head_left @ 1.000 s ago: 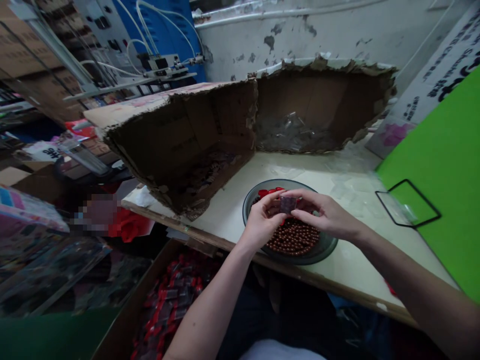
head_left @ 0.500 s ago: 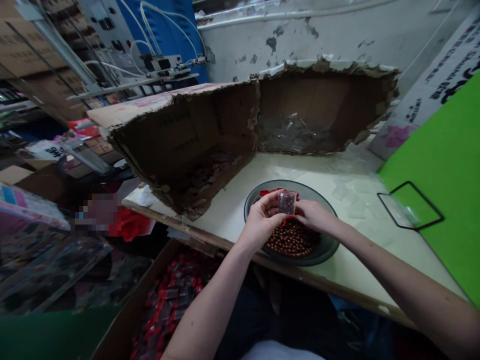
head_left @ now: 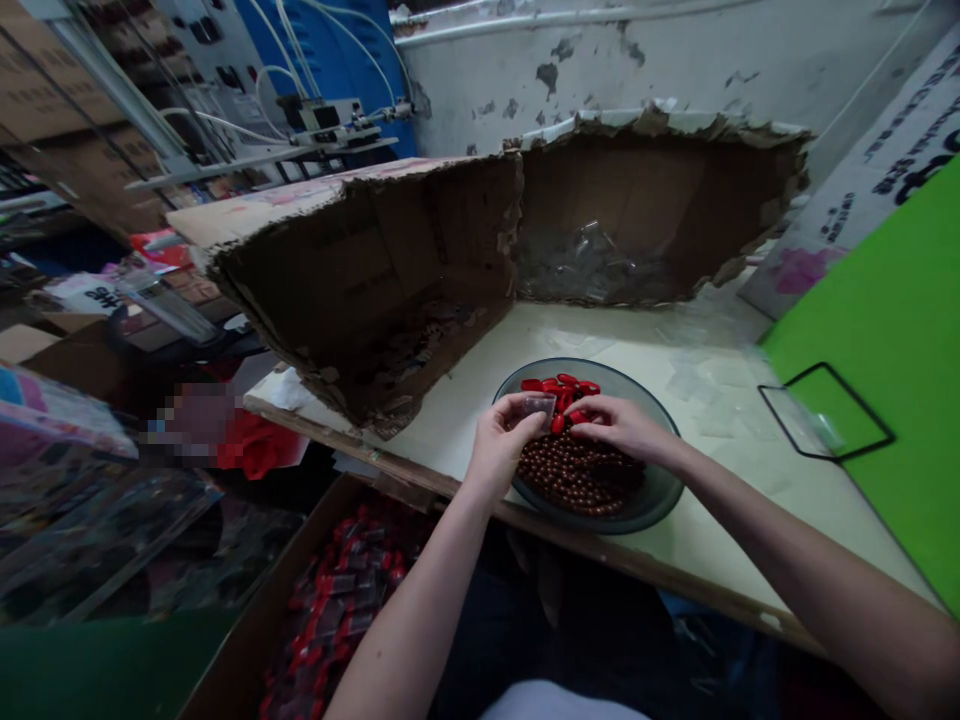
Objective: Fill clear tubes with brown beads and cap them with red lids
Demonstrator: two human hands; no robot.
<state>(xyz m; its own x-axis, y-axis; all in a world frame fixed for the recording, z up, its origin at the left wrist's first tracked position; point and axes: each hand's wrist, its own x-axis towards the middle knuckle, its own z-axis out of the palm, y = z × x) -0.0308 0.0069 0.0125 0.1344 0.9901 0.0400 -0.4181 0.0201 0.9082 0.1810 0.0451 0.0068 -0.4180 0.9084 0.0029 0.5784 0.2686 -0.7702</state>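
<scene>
My left hand [head_left: 501,440] grips a small clear plastic container [head_left: 540,405] with dark contents, tilted over the left side of a bowl [head_left: 660,500]. Beside it my right hand [head_left: 615,428] has its thumb and fingers closed around a glossy red cap [head_left: 578,417]; the fingers partly hide it. More red caps [head_left: 559,384] lie at the far side of the bowl. Brown beads [head_left: 577,478] fill its near part.
Clear containers [head_left: 592,260] lie in a torn cardboard box [head_left: 675,190] behind the bowl; a second cut box [head_left: 352,240] stands left. Flat clear pieces [head_left: 716,400] lie right, near a green panel [head_left: 885,350]. Below left, a carton holds many red-capped containers [head_left: 337,590].
My left hand has lowered the container leftward and tilted it. My right hand has come away from the container and down to the red caps.
</scene>
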